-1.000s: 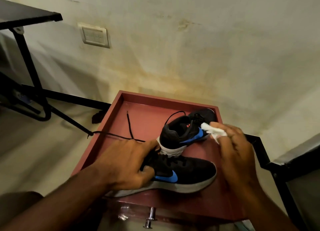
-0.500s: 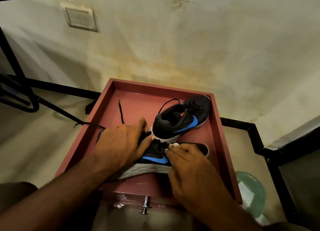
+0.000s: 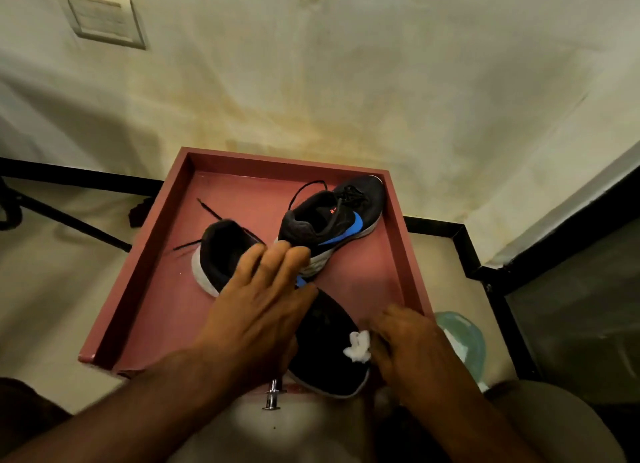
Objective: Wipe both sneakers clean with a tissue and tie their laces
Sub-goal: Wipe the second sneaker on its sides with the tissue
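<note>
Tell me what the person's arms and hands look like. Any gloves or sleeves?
No gloves and no sleeves in view. Both forearms are bare right to the picture's edge. The left hand and right hand are bare too, with no rings, watch or bands that I can see. The picture is a little blurry.

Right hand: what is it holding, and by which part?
The right hand pinches a crumpled white tissue by its right edge, pressed against the toe of the near sneaker.
</note>
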Demonstrator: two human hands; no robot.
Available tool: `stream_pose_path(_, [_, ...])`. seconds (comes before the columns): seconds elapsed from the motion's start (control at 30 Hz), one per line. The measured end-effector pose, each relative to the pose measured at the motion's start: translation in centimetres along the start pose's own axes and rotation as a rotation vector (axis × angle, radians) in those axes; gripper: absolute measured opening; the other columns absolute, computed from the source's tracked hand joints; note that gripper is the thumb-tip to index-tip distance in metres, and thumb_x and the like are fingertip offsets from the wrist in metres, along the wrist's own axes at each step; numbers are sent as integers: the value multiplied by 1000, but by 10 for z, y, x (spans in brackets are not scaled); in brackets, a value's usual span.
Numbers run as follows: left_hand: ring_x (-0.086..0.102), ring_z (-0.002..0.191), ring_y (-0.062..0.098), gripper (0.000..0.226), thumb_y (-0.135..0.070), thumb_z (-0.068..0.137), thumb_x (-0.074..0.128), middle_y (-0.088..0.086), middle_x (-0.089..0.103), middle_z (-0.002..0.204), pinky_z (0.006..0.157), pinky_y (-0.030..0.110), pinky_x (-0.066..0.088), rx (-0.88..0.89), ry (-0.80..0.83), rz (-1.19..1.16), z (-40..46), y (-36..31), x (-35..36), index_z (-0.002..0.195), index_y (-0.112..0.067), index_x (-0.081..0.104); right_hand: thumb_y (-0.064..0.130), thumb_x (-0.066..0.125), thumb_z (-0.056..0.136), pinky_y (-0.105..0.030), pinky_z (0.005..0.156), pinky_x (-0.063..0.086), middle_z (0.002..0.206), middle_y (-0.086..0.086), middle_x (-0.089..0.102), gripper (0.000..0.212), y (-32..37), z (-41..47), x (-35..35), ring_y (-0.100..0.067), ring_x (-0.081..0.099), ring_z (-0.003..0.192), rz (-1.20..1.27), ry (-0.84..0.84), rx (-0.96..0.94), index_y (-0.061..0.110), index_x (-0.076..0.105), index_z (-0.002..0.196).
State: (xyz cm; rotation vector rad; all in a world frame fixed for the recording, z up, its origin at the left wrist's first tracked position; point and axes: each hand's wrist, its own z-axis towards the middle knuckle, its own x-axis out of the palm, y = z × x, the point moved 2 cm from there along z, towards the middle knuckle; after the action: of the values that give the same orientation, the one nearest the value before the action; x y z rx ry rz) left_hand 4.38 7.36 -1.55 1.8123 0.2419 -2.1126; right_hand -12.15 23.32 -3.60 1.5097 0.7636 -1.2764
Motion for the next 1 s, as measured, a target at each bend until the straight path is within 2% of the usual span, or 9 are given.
stream_pose_path(0.1, [48,140,28,97,-77,80,51,7,50,153,119,43,22,117,212,-39,6,-2,-1,157,-21,36,36,50,95,-26,78,48,93,3,64,31,8,2,10,-12,60,88,111,10,23,18,74,102])
stream_pose_path(0.17, [46,138,26,107,-88,79,43,4,48,152,115,43,27,76,310,15,13,1,4,161,-24,20,40,51,94,-25,79,50,99,5,64,34,16,0,14,-9,59,91,195,19,-4,23,71,115])
stream_pose_path(0.3, [50,122,30,103,-98,68,44,8,52,136,98,43,37,15,352,55,17,7,4,142,-26,47,43,53,94,-25,75,47,99,8,64,31,12,5,14,-12,56,94,123,-53,-82,30,74,114])
stream_pose_path(0.4, [46,131,27,115,-100,60,50,1,43,150,106,42,39,-9,421,-39,10,23,7,151,-31,36,12,69,90,-12,70,38,88,11,59,20,1,19,10,-8,56,80,170,-165,-66,25,76,104])
stream_pose_path(0.47, [48,132,22,102,-93,69,54,-6,48,150,109,41,41,-25,401,-164,8,33,6,152,-37,36,5,73,86,-8,70,37,87,13,58,23,-1,31,8,-3,55,78,199,-149,-97,24,74,99])
stream_pose_path(0.6, [60,114,15,60,-74,78,68,-11,65,124,95,37,50,-44,310,-271,11,32,-1,125,-37,62,30,72,84,-21,73,55,92,12,64,14,11,59,1,-4,63,85,366,-56,-168,24,75,97])
stream_pose_path(0.73, [63,108,18,47,-62,82,73,-5,68,117,92,36,52,-131,335,-194,13,20,10,116,-30,68,46,74,85,-33,78,59,99,17,61,23,15,78,11,-2,61,91,295,113,-190,30,72,101])
stream_pose_path(0.83, [59,115,17,48,-62,85,69,-6,65,122,99,37,47,-136,311,-194,9,19,14,119,-29,64,47,67,85,-35,79,59,98,16,64,23,11,80,13,-4,63,93,381,64,-243,29,71,99])
stream_pose_path(1.0, [48,130,14,80,-80,75,61,-12,53,137,115,38,34,-113,342,-175,-10,37,12,139,-33,48,13,79,84,-35,78,58,96,13,68,19,-5,80,8,-5,66,91,428,14,-225,24,74,99])
